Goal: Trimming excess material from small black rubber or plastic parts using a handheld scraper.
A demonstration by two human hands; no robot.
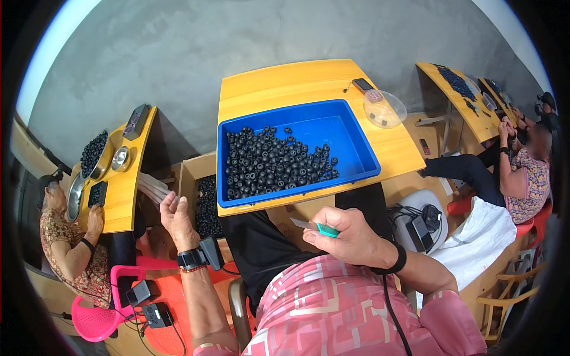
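My right hand [350, 238] is closed around the green handle of a small knife [325, 230]. The short blade points left, in front of my pink patterned shirt. Out to the left, my left hand [178, 222] is raised palm up with its fingers apart, and I see nothing in it. It is beside a cardboard box [187, 178] holding many small black parts. On the yellow table [285, 83] ahead of me sits a blue tray [350, 136]. Small round black parts with holes [273, 160] are heaped over its left and middle.
A clear plastic bowl [389, 115] and a black device [362, 85] stand right of the tray. People sit at yellow tables on both sides. A pink chair [95, 314] is at left; a white sack [481, 231] and a pale stool-like object [436, 202] are at right.
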